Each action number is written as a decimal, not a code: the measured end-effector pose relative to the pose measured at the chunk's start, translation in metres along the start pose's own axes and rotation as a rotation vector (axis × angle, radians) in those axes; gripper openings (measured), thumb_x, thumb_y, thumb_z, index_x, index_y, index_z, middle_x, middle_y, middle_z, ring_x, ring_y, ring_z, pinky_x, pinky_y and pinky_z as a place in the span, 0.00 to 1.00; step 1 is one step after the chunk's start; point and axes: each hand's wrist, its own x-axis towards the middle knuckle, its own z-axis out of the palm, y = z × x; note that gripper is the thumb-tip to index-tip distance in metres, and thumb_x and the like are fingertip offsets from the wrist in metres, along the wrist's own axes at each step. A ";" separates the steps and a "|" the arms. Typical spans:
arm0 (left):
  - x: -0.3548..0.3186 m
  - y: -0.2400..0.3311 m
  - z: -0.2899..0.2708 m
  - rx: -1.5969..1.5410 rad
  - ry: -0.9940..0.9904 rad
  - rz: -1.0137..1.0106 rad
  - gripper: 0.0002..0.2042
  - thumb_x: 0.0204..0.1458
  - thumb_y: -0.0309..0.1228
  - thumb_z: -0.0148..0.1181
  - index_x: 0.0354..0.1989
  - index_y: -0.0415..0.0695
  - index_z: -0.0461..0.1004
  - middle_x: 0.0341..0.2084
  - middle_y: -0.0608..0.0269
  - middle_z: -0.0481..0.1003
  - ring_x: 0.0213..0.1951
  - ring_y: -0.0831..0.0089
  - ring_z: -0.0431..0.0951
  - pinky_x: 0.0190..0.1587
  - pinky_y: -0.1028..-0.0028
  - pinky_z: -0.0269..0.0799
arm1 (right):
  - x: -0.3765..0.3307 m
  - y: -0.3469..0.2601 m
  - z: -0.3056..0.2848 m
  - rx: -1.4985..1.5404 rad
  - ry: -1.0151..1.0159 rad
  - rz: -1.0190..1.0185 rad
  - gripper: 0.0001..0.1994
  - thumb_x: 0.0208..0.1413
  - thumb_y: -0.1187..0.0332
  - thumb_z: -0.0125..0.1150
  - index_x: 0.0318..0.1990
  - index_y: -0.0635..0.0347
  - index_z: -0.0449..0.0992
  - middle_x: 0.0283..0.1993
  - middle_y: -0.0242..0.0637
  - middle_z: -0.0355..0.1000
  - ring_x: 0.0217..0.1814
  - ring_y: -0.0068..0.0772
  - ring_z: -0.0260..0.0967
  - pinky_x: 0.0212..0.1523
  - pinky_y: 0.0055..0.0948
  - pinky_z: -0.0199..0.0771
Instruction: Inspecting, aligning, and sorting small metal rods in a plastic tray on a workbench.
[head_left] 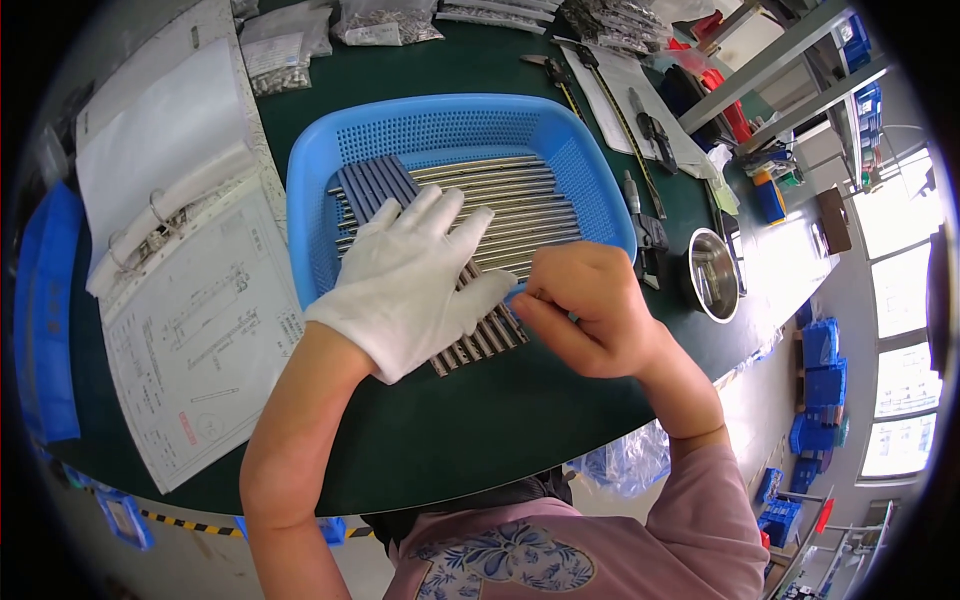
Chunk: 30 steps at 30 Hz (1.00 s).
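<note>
On the dark green table [420, 440], a blue basket [597, 170] stands in front of the person, silver rods [535, 205] lying side by side inside it. A slanting row of darker rods [485, 338] lies across them, its near ends jutting toward the person. The white-gloved left hand [408, 270] is laid over that row, fingers spread. At the basket's near right corner, the bare right hand [592, 300] has its fingers curled in; from here I can't tell whether they grip anything. An open binder [195, 335] lies left, a metal bowl [712, 252] right.
</note>
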 end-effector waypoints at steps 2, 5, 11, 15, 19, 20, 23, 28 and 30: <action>-0.001 -0.001 0.001 -0.001 0.007 0.001 0.28 0.58 0.48 0.46 0.56 0.35 0.65 0.57 0.44 0.64 0.62 0.56 0.61 0.61 0.63 0.56 | 0.001 -0.003 0.000 0.000 -0.008 -0.001 0.09 0.47 0.76 0.60 0.21 0.62 0.66 0.18 0.39 0.60 0.19 0.45 0.60 0.20 0.39 0.57; 0.001 0.001 -0.004 -0.022 -0.019 -0.014 0.28 0.58 0.48 0.46 0.56 0.35 0.65 0.57 0.43 0.64 0.62 0.55 0.60 0.62 0.63 0.55 | 0.001 0.000 0.002 0.007 -0.006 0.003 0.08 0.46 0.78 0.60 0.21 0.62 0.66 0.18 0.39 0.60 0.19 0.44 0.59 0.20 0.37 0.55; -0.001 -0.002 0.007 0.020 0.046 0.006 0.27 0.58 0.48 0.46 0.55 0.36 0.66 0.55 0.43 0.65 0.60 0.55 0.62 0.61 0.63 0.56 | -0.003 -0.007 -0.002 -0.002 0.029 0.019 0.09 0.46 0.77 0.59 0.20 0.62 0.65 0.17 0.38 0.58 0.18 0.44 0.59 0.19 0.39 0.56; 0.003 0.003 -0.005 -0.044 -0.036 -0.021 0.27 0.58 0.47 0.47 0.55 0.35 0.66 0.55 0.43 0.65 0.60 0.55 0.63 0.60 0.63 0.57 | -0.007 -0.008 -0.007 0.039 0.050 0.056 0.09 0.47 0.78 0.59 0.21 0.62 0.65 0.17 0.38 0.58 0.17 0.43 0.58 0.19 0.37 0.55; 0.002 0.001 -0.001 -0.024 -0.003 -0.001 0.27 0.57 0.47 0.47 0.55 0.35 0.66 0.56 0.42 0.65 0.60 0.55 0.63 0.60 0.63 0.57 | -0.008 -0.005 -0.002 0.049 0.039 0.059 0.09 0.48 0.78 0.58 0.22 0.62 0.65 0.17 0.38 0.58 0.17 0.43 0.58 0.19 0.38 0.55; 0.002 0.000 0.001 -0.020 0.010 0.007 0.27 0.58 0.47 0.47 0.55 0.35 0.66 0.56 0.43 0.65 0.60 0.55 0.63 0.61 0.63 0.56 | -0.008 -0.005 -0.002 0.058 0.037 0.065 0.09 0.48 0.78 0.58 0.22 0.62 0.65 0.17 0.38 0.58 0.17 0.43 0.58 0.19 0.38 0.55; 0.002 0.000 0.002 -0.013 0.022 0.013 0.27 0.58 0.47 0.47 0.55 0.35 0.66 0.56 0.42 0.65 0.61 0.55 0.62 0.61 0.63 0.56 | -0.008 -0.004 -0.001 0.071 0.031 0.080 0.09 0.48 0.78 0.58 0.22 0.62 0.64 0.17 0.39 0.58 0.18 0.44 0.58 0.19 0.38 0.55; 0.003 0.002 -0.001 -0.023 -0.017 -0.012 0.27 0.58 0.47 0.46 0.55 0.35 0.66 0.57 0.42 0.64 0.61 0.55 0.62 0.62 0.63 0.55 | -0.012 0.000 0.004 0.055 0.051 0.038 0.09 0.47 0.80 0.57 0.21 0.63 0.64 0.18 0.36 0.58 0.17 0.35 0.56 0.19 0.31 0.51; 0.002 0.001 0.000 0.005 0.014 0.004 0.27 0.58 0.47 0.46 0.55 0.35 0.66 0.57 0.42 0.64 0.61 0.55 0.62 0.62 0.63 0.55 | -0.013 0.000 0.008 0.155 0.123 0.047 0.09 0.47 0.81 0.57 0.21 0.63 0.64 0.18 0.36 0.58 0.17 0.34 0.55 0.19 0.31 0.51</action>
